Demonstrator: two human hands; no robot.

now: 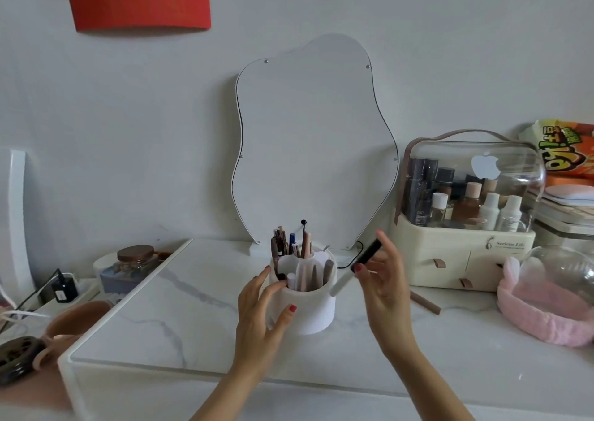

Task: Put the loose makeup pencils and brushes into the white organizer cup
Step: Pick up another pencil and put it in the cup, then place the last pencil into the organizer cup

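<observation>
The white organizer cup (313,308) stands in the middle of the marble tabletop (180,317), with several pencils and brushes (291,243) upright in its compartments. My left hand (262,308) wraps around the cup's left side, thumb on the front wall. My right hand (384,279) hovers just right of the cup and pinches a black-and-white makeup pencil (360,264), tilted with its white end low beside the cup's rim. A brown pencil (424,301) lies loose on the table behind my right hand.
A wavy-edged mirror (315,137) leans on the wall behind the cup. A cream cosmetics box with a clear lid (463,237) stands at right, with a pink fluffy item (543,311) in front of it. A jar (135,259) and a charger (64,287) sit at left.
</observation>
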